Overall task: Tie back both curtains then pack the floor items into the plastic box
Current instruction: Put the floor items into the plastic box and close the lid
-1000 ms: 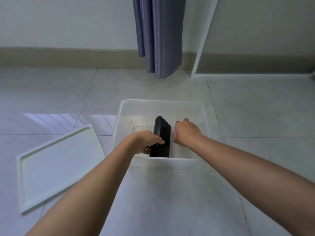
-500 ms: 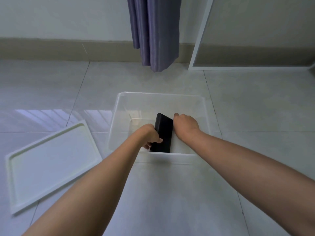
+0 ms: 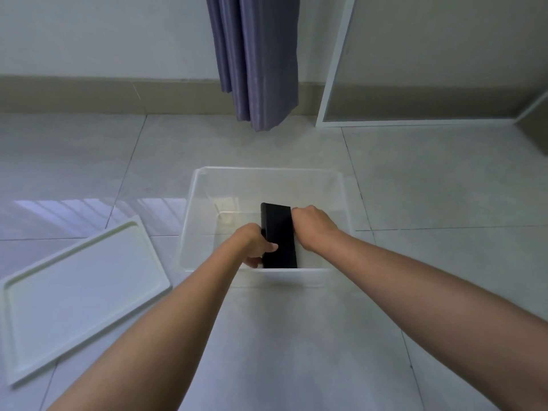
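Underfoot we have a floor [image 3: 415, 203] of large pale glossy tiles with thin dark grout lines, and on the left a patch of striped window light reflects off the glaze. Along the back runs a white wall [image 3: 103, 34] with a beige skirting band [image 3: 89, 93] at its foot. A purple curtain [image 3: 255, 60] hangs down in folds at the middle of that wall, its hem ending just above the tiles. To its right stands a white frame [image 3: 335, 69], like that of a door or a tall panel, with its bottom rail lying along the floor.

On the tiles in front of us sits the clear plastic box [image 3: 267, 172], open at the top, its walls see-through so the floor shows through them. Inside it, near the front wall, is a flat black rectangular object [image 3: 280, 232]; we cannot tell what it is, nor whether it already rests on the bottom of the box. Our left hand [image 3: 255, 247] grips its left edge, thumb lying over the top face and fingers curled underneath. Our right hand [image 3: 311, 226] is curled against its right edge, knuckles up; its fingertips are hidden behind the object, but it appears to hold that side. Both forearms reach over the front rim of the box.

To the left of the box, apart from it, a white lid [image 3: 77, 286] lies flat on the floor, turned at an angle, with its raised rim facing up.
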Available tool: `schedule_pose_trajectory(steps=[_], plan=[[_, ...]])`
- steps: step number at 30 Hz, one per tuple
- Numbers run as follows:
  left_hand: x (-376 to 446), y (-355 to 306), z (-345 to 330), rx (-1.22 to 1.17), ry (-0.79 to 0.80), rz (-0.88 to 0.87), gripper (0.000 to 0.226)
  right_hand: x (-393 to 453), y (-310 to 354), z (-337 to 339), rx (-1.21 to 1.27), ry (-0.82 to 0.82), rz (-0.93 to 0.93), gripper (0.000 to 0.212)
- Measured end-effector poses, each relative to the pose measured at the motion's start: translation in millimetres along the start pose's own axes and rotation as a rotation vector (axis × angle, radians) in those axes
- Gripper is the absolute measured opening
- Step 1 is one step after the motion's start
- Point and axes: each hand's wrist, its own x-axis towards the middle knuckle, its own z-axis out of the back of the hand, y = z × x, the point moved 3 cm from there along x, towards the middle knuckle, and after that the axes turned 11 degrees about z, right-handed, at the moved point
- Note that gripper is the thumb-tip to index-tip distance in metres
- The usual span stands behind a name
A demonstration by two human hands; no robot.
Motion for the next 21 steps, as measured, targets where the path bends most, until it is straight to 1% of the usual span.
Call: schedule_pose_trajectory(steps=[2,3,4,5,6,7,9,11,13,16,18,21], plan=[[-4.4,-1.1,-1.2,0.020,-0.018,-0.001,0.048,-5.1,0.0,5.8,0.054,-0.019,0.006,0.026],[-7.6,-2.3,-2.0,0.051,-0.047,-0.012,0.053,-8.7,-0.7,11.8,0.108,-0.065,0.016,0.024],[-10.4,-4.0,-0.7,0.126,-0.112,-0.034,0.058,-15.0,-2.4,21.4,0.190,-0.136,0.028,0.025],[-13.1,-7.0,1.5,0.221,-0.215,-0.071,0.062,-23.6,-7.1,32.7,0.278,-0.217,0.034,0.029],[-17.3,-12.1,4.0,0.292,-0.342,-0.130,0.063,-35.5,-15.7,45.4,0.352,-0.315,0.039,0.033],[-23.3,-18.2,6.1,0.299,-0.460,-0.208,0.061,-49.7,-27.3,58.3,0.403,-0.420,0.043,0.034],[-40.0,-33.4,4.8,0.180,-0.622,-0.379,0.052,-84.7,-62.0,79.3,0.474,-0.601,0.013,0.028],[-61.0,-55.8,-6.5,0.082,-0.723,-0.578,0.042,-124.0,-108.9,85.4,0.492,-0.670,-0.101,0.024],[-83.1,-84.7,-30.8,0.048,-0.718,-0.779,0.033,-166.9,-157.8,77.8,0.461,-0.650,-0.263,0.023],[-103.8,-125.1,-88.1,0.074,-0.586,-0.986,0.027,-228.0,-212.3,47.8,0.441,-0.576,-0.488,0.023],[-106.4,-142.3,-138.0,0.140,-0.479,-1.048,0.027,-265.7,-236.6,19.7,0.468,-0.524,-0.610,0.023],[-103.8,-153.5,-215.9,0.298,-0.297,-1.061,0.031,-316.6,-257.2,-21.1,0.472,-0.446,-0.741,0.029]])
